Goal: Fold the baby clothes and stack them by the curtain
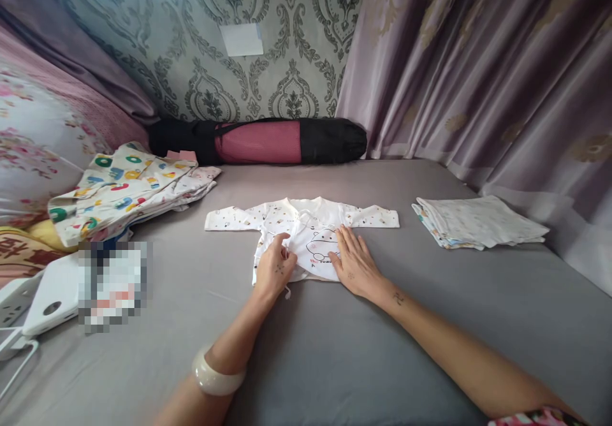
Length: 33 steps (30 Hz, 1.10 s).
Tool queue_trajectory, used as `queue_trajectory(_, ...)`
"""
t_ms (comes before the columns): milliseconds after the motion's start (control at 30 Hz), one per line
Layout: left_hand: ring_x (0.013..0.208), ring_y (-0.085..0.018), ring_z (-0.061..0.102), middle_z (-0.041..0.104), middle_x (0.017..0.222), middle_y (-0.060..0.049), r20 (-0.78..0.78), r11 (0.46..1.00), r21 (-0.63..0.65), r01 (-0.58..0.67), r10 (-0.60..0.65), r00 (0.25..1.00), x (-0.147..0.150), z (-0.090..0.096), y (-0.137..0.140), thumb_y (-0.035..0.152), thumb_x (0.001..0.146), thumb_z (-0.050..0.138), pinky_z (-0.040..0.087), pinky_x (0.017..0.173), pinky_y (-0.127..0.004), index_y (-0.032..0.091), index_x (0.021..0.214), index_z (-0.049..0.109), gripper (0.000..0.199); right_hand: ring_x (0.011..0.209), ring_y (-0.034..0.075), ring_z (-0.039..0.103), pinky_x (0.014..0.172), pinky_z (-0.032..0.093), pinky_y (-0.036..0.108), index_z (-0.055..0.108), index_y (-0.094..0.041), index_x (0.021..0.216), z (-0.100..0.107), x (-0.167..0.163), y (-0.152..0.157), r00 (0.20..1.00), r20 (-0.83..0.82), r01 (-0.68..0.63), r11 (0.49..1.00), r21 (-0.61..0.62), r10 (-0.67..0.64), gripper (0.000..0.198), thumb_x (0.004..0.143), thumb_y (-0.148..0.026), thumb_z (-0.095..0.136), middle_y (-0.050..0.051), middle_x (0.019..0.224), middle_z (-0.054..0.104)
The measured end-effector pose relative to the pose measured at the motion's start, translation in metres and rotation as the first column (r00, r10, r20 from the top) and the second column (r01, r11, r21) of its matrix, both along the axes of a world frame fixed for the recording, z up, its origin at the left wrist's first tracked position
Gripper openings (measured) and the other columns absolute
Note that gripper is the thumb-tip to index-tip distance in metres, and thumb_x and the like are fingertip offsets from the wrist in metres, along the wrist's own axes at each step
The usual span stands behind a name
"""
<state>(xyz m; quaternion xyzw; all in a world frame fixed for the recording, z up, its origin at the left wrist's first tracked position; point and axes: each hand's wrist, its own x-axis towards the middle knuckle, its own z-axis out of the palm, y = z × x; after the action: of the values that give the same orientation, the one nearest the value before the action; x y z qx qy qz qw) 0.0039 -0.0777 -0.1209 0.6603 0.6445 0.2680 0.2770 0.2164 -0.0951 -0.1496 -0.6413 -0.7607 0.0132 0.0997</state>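
A white baby shirt [305, 261] with a cartoon animal and small printed motifs lies spread on the grey bed sheet, both sleeves stretched out sideways. My left hand [276, 268] is at the shirt's left front, fingers curled and thumb near the index finger, closed on the fabric; the exact pinch is partly hidden. Flat on the right front rests my right hand [356, 263], its fingers stretched out over part of the print. A thin tie [287, 293] sticks out below the hem beside my left wrist. A tied string shows near the neckline.
Folded cloths [478, 222] lie on the right, and a pile of patterned clothes [127, 187] on the left. A black and maroon rolled bag [258, 141] lies along the wall. White devices [55, 292] with a cable sit at the left edge, beside a blurred-out item. Curtains [459, 62] hang at right.
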Motion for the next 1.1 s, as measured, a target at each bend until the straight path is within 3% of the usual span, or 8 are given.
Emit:
queue_trajectory(167, 0.077, -0.017, 0.058, 0.057, 0.088, -0.003, -0.177, 0.993, 0.034, 0.112, -0.104, 0.979, 0.0, -0.002, -0.004, 0.016, 0.083, 0.048, 0.04, 0.067, -0.027, 0.023, 0.107, 0.065, 0.03, 0.144, 0.029, 0.024, 0.115, 0.021, 0.047, 0.034, -0.006, 0.147, 0.001, 0.0, -0.004, 0.996, 0.089, -0.022, 1.0, -0.002, 0.022, 0.066, 0.098, -0.049, 0.025, 0.018, 0.155, 0.029)
queue_trajectory(333, 0.083, -0.019, 0.059, 0.056, 0.091, -0.006, -0.239, 0.988, 0.07, 0.14, -0.119, 0.964, 0.001, -0.006, -0.008, 0.024, 0.091, 0.046, 0.045, 0.069, -0.029, 0.023, 0.103, 0.067, 0.024, 0.116, 0.029, 0.055, 0.104, 0.032, 0.041, 0.063, -0.007, 0.117, 0.032, 0.001, 0.005, 0.981, 0.185, -0.061, 0.998, -0.01, 0.062, 0.043, 0.097, -0.033, 0.036, 0.02, 0.122, 0.062)
queue_trajectory(433, 0.092, -0.023, 0.057, 0.056, 0.096, -0.009, -0.265, 0.971, 0.202, 0.131, -0.075, 0.961, 0.003, -0.009, -0.007, 0.037, 0.093, 0.049, 0.049, 0.076, -0.035, 0.02, 0.095, 0.068, 0.026, 0.094, 0.023, 0.061, 0.089, 0.039, 0.034, 0.069, -0.015, 0.086, 0.051, -0.002, 0.028, 0.983, 0.16, -0.078, 0.996, -0.053, 0.086, 0.038, 0.097, -0.024, 0.033, 0.012, 0.092, 0.069)
queue_trajectory(567, 0.114, -0.03, 0.049, 0.053, 0.125, -0.015, -0.349, 0.873, 0.399, 0.282, -0.14, 0.927, 0.007, -0.012, -0.005, 0.035, 0.094, 0.047, 0.045, 0.095, -0.047, 0.017, 0.104, 0.063, 0.027, 0.09, 0.018, 0.06, 0.077, 0.038, 0.026, 0.069, -0.018, 0.09, 0.066, -0.016, 0.078, 0.999, -0.009, -0.054, 0.998, -0.031, 0.054, 0.034, 0.096, -0.021, 0.036, 0.008, 0.096, 0.069)
queue_trajectory(667, 0.134, -0.034, 0.033, 0.044, 0.144, -0.013, -0.408, 0.844, 0.363, 0.396, -0.238, 0.881, 0.008, -0.014, -0.005, 0.027, 0.094, 0.045, 0.037, 0.105, -0.055, 0.02, 0.121, 0.056, 0.03, 0.089, 0.016, 0.06, 0.073, 0.038, 0.022, 0.07, -0.02, 0.093, 0.068, -0.029, 0.116, 0.987, -0.132, -0.106, 0.99, -0.097, 0.093, 0.028, 0.093, -0.02, 0.042, 0.005, 0.099, 0.07)
queue_trajectory(800, 0.143, -0.033, 0.023, 0.04, 0.15, -0.006, -0.452, 0.848, 0.252, 0.466, -0.322, 0.832, 0.01, -0.017, -0.005, 0.021, 0.095, 0.041, 0.027, 0.111, -0.061, 0.025, 0.131, 0.051, 0.038, 0.084, 0.013, 0.061, 0.068, 0.038, 0.019, 0.071, -0.02, 0.095, 0.062, -0.039, 0.15, 0.976, -0.147, -0.199, 0.931, -0.305, 0.16, 0.019, 0.084, -0.018, 0.055, 0.002, 0.096, 0.07)
queue_trajectory(933, 0.144, -0.03, 0.024, 0.044, 0.148, -0.005, -0.459, 0.825, 0.194, 0.53, -0.401, 0.793, 0.011, -0.018, -0.004, 0.017, 0.096, 0.034, 0.025, 0.112, -0.061, 0.027, 0.132, 0.051, 0.041, 0.087, 0.014, 0.061, 0.067, 0.039, 0.019, 0.068, -0.021, 0.102, 0.055, -0.042, 0.165, 0.984, -0.08, -0.177, 0.909, -0.378, 0.159, 0.026, 0.077, -0.018, 0.064, 0.003, 0.106, 0.068)
queue_trajectory(1100, 0.145, -0.029, 0.023, 0.04, 0.151, -0.006, -0.465, 0.825, 0.183, 0.534, -0.406, 0.787, 0.01, -0.023, -0.003, 0.018, 0.097, 0.03, 0.024, 0.113, -0.06, 0.027, 0.135, 0.049, 0.043, 0.081, 0.015, 0.061, 0.064, 0.039, 0.022, 0.067, -0.021, 0.091, 0.053, -0.044, 0.169, 0.986, -0.021, -0.157, 0.892, -0.424, 0.164, 0.013, 0.079, -0.018, 0.063, 0.003, 0.097, 0.068)
